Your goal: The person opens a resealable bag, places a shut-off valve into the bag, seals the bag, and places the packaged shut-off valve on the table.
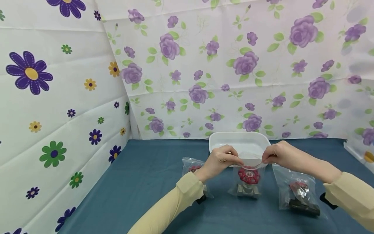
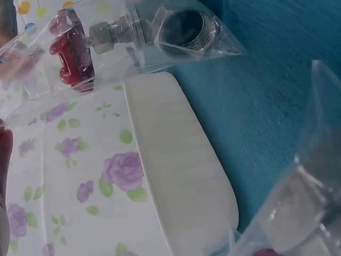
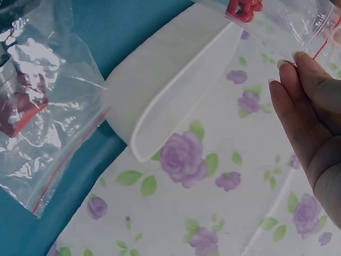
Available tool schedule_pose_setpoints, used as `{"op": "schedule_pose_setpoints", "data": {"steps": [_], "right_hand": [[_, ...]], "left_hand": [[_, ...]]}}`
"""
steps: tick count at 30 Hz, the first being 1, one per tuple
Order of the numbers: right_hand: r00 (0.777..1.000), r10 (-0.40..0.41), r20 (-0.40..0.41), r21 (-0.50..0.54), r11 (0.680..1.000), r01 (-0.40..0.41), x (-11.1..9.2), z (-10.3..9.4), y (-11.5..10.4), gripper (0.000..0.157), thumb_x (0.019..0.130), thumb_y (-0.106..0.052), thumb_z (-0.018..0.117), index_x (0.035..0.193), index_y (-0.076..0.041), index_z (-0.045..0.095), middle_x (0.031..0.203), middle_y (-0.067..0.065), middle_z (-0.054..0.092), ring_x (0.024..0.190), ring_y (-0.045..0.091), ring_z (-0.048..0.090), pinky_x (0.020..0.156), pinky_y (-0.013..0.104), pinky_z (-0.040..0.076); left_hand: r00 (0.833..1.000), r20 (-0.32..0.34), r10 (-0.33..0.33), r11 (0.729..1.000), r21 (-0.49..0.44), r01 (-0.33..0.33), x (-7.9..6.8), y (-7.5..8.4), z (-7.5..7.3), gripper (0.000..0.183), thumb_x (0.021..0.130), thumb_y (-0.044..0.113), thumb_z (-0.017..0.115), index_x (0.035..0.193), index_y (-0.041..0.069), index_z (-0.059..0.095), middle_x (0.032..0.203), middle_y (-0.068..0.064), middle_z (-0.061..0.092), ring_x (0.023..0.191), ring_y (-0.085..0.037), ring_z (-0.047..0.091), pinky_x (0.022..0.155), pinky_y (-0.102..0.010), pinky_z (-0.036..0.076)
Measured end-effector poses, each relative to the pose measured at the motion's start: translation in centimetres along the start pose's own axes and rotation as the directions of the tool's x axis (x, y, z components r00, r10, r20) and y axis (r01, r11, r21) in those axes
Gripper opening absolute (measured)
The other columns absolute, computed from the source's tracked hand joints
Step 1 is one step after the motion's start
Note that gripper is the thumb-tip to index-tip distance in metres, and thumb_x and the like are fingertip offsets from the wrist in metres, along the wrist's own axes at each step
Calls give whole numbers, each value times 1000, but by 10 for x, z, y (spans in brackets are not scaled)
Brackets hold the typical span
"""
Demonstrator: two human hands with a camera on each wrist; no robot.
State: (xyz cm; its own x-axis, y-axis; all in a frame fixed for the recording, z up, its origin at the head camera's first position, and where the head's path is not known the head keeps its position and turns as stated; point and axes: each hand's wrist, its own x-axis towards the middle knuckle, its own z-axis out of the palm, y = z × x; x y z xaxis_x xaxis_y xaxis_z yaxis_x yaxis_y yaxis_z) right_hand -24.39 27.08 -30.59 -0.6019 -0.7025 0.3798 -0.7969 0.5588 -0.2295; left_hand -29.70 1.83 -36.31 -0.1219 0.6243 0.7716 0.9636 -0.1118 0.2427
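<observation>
A clear zip bag [image 1: 259,188] stands upright at the middle, with a metal valve [image 1: 248,188] inside it that has a red handwheel [image 1: 249,175]. My left hand [image 1: 221,160] pinches the left end of the bag's top edge. The right end is pinched between thumb and fingers of my right hand [image 1: 279,156]. In the left wrist view the valve's threaded opening [image 2: 187,33] shows through the plastic. A red line runs along the bag's top beside my right fingertips [image 3: 302,57].
A white tray [image 1: 225,138] stands behind the bag, near the flowered backdrop. Another bagged valve [image 1: 302,198] lies at the right. A third bag [image 1: 190,162] with a red-wheeled piece is partly hidden by my left forearm. Blue cloth [image 1: 146,182] covers the table.
</observation>
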Motion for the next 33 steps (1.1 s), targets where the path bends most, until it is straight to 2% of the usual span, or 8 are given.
{"op": "schedule_pose_setpoints", "data": {"steps": [10,13,16,19,21,24,27,33], "right_hand": [[1000,-19,-16,16,1000,19,1,2,2,25,67,10,72,76,-12,68,75,-8,63,62,2,57,50,20,48],[999,-28,-23,21,999,28,1,2,1,27,67,11,71,78,-13,68,75,-8,63,63,2,58,51,20,49],[999,-38,-27,27,999,39,1,2,0,28,68,12,71,79,-13,68,76,-8,63,64,3,58,52,20,49],[999,-41,-35,32,999,42,1,2,-1,28,68,12,71,79,-13,68,76,-8,63,65,3,58,52,20,49],[999,-39,-36,42,998,40,0,1,-2,28,68,12,70,80,-13,69,76,-8,63,65,3,58,52,21,49],[999,-35,-38,49,998,37,0,1,-2,28,69,12,70,80,-13,69,77,-8,63,65,3,59,52,21,49],[999,-28,-37,52,998,30,-1,1,-3,27,69,11,71,80,-14,69,77,-8,63,65,3,59,52,21,49],[999,-12,-32,67,998,14,-2,2,-3,27,70,10,71,81,-15,69,78,-8,63,66,3,58,53,21,49]], "left_hand": [[1000,-10,15,1000,23,-14,-3,-2,-2,12,77,-1,69,87,3,72,86,-1,55,80,-4,50,66,-13,42],[999,-32,-4,999,39,5,-3,1,-4,17,76,0,70,92,1,70,91,-4,55,84,-9,52,70,-15,43],[997,-50,-65,998,-2,65,-3,9,-8,29,74,-3,71,102,-4,64,98,-11,54,91,-19,54,76,-22,46],[981,-46,-188,978,-98,183,-3,21,-13,37,75,-7,69,110,-8,56,99,-18,54,92,-29,55,76,-28,48],[958,-23,-284,948,-156,277,-3,29,-16,36,77,-7,67,110,-9,54,97,-20,55,90,-30,56,75,-29,49],[923,2,-386,908,-178,380,-6,35,-17,25,82,-4,63,106,-7,57,93,-18,59,84,-24,60,71,-26,49],[910,-7,-415,898,-162,409,-8,36,-16,15,85,-1,61,99,-5,62,90,-14,63,78,-16,61,68,-24,49],[910,-56,-411,899,-193,394,-11,33,-8,13,85,-1,59,95,-6,66,88,-12,66,77,-10,63,66,-23,50]]}}
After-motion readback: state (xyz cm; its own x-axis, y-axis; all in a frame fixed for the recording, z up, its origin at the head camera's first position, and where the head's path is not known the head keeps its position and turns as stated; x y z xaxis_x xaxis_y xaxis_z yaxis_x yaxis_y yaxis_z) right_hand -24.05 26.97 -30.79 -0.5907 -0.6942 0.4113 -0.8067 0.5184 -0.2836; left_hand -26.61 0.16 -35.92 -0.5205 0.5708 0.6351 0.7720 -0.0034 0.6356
